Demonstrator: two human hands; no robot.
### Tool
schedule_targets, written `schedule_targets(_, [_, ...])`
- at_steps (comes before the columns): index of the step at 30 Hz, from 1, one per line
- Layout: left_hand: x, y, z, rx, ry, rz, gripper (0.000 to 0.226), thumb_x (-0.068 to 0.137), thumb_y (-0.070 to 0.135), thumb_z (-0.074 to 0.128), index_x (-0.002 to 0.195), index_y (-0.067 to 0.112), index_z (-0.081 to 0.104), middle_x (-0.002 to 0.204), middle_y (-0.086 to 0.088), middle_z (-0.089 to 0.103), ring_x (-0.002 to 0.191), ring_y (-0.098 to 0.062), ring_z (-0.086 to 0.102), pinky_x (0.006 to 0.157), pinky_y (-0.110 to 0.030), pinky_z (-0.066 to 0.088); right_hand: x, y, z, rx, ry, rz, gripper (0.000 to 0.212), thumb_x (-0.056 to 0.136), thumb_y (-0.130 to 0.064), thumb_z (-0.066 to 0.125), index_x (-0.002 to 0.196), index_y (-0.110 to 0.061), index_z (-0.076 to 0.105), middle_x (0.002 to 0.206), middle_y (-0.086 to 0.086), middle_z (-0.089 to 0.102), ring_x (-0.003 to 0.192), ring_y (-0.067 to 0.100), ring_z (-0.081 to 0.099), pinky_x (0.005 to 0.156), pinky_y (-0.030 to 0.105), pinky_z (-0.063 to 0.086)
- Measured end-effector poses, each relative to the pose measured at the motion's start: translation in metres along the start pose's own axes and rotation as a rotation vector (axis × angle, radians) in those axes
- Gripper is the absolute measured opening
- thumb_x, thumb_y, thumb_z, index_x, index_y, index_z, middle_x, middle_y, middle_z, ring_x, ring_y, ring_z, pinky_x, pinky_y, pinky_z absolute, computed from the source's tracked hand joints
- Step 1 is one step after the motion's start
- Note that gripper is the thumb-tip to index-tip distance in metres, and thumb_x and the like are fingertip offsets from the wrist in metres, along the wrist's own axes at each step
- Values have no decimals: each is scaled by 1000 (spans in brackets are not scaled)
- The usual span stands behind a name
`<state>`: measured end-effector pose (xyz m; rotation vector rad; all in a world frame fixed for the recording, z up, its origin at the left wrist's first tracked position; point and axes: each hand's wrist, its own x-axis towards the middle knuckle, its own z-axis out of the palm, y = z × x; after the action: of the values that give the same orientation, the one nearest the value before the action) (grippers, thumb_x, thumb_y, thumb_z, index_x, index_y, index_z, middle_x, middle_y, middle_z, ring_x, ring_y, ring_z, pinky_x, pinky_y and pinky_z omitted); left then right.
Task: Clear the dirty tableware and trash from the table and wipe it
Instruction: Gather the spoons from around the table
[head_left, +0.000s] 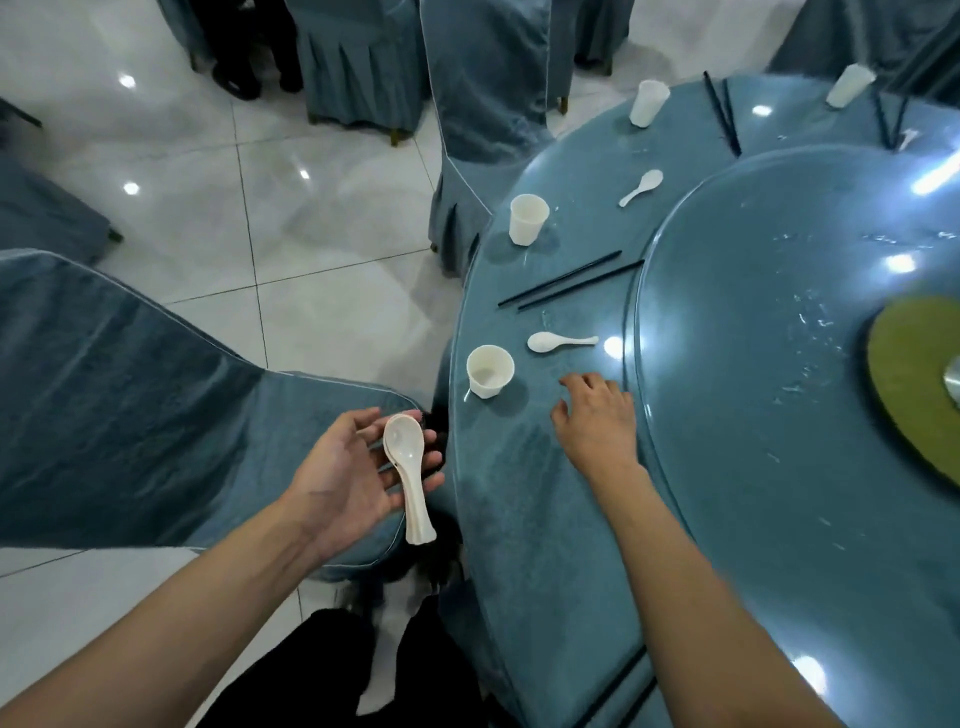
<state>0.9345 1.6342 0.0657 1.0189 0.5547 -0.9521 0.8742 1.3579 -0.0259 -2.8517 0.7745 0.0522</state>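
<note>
1. Off the table's near-left edge, over a blue-covered chair (156, 395), the left hand (358, 473) lies palm up with fingers loosely spread, and a small stack of white spoons (408, 467) rests across its fingers, bowls away from the person, handles sticking out past the palm.
2. Over the table (545, 519) near that same edge, the right hand (597, 421) is palm down with fingers relaxed and slightly spread, holding nothing; whether it touches the surface cannot be told.
3. Just beyond the right hand's fingertips a single white spoon (558, 341) lies flat, handle pointing toward the glass turntable (779, 364).
4. Beside it, close to the table's left edge, stands an upright white cup (489, 371).
5. Farther along the edge lies a pair of black chopsticks (569, 280), then a second white cup (528, 219) and another spoon (641, 187).
6. At the far edge stand two more cups (648, 102), (850, 85), each near a set of dark chopsticks (722, 114).
7. On the turntable's right part sits a green round mat (914, 384).
</note>
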Motion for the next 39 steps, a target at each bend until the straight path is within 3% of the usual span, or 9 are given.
schedule_targets(9, [20,10,2,-2,90,13,48,97,33,44,128,1,64,116,-22,67,107,-39,62,96,-54,53,108,23,25,-132,-92,36,33,95,-25,55,126,-15,58,120,12,57,112,32,54,93,44,42])
schedule_targets(16, [21,20,-6,-26,137,30,50,98,33,44,130,1,62,114,-21,68,104,-37,64,97,-54,53,114,31,43,-173,-82,49,22,99,-30,53,111,-14,61,110,11,65,106,34,59,94,45,39])
schedule_targets(21, [14,27,-3,-80,143,40,52,100,34,41,133,-2,59,112,-23,66,100,-38,63,96,-55,52,81,32,22,-30,-55,256,19,97,-27,56,97,-13,70,93,12,70,91,31,65,84,38,40])
schedule_targets(24, [5,34,-5,-135,140,62,56,100,38,40,135,-2,57,114,-25,65,102,-40,61,92,-55,54,48,18,-7,214,63,364,16,94,-25,61,95,-12,70,92,15,71,89,35,66,83,39,42])
schedule_targets(27, [-8,43,-12,-192,119,91,61,100,41,41,139,-4,52,114,-26,65,101,-41,62,92,-57,54,6,-26,-41,503,143,304,11,91,-20,66,97,-12,73,88,9,74,85,30,67,80,36,49])
schedule_targets(31, [-32,57,-33,-234,96,144,61,100,41,43,141,-5,49,115,-27,64,101,-42,62,93,-59,54,-57,-130,-82,857,-14,100,11,89,-17,72,88,-28,73,72,-16,70,73,6,66,65,13,46])
schedule_targets(34, [-56,70,-60,-250,110,209,59,101,40,42,139,-5,51,116,-25,62,104,-40,60,90,-56,56,-92,-204,-86,906,-139,-64,14,89,-18,73,86,-32,74,75,-17,71,70,5,65,65,15,49])
schedule_targets(39, [-99,92,-128,-282,187,287,56,101,39,41,136,-1,58,104,-16,62,90,-30,59,81,-44,52,-133,-300,-83,768,-232,-212,7,89,-26,73,95,-26,77,82,-16,72,77,0,66,73,17,53])
